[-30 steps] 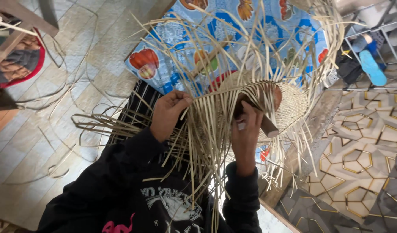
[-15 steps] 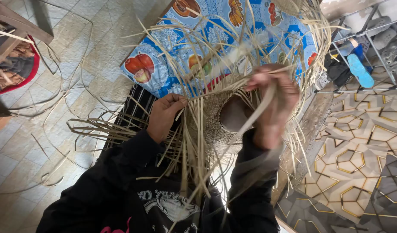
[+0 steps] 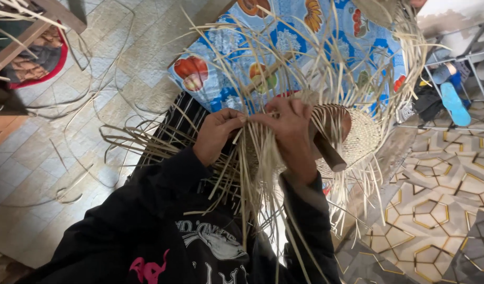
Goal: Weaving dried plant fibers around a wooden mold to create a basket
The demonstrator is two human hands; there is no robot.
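A half-woven straw piece (image 3: 360, 134) sits over a brown wooden form (image 3: 329, 150) in front of me, with many loose pale strands fanning out from it. My left hand (image 3: 217, 132) pinches several strands at the weave's near edge. My right hand (image 3: 293, 134) rests on the weave beside it, fingers closed on strands, almost touching the left hand. Long straw ends (image 3: 255, 184) hang down over my dark sleeves.
A blue cloth printed with fruit (image 3: 263, 47) lies beyond the weave. A striped dark fabric (image 3: 176, 123) sits under my left arm. Loose straw is scattered on the tiled floor (image 3: 68, 137). A metal shoe rack with sandals (image 3: 452, 94) stands at right; wooden furniture (image 3: 21, 47) at upper left.
My right hand, raised and pulling a strand half a second ago, has come back down onto the weave next to my left hand. The left hand has stayed at the edge.
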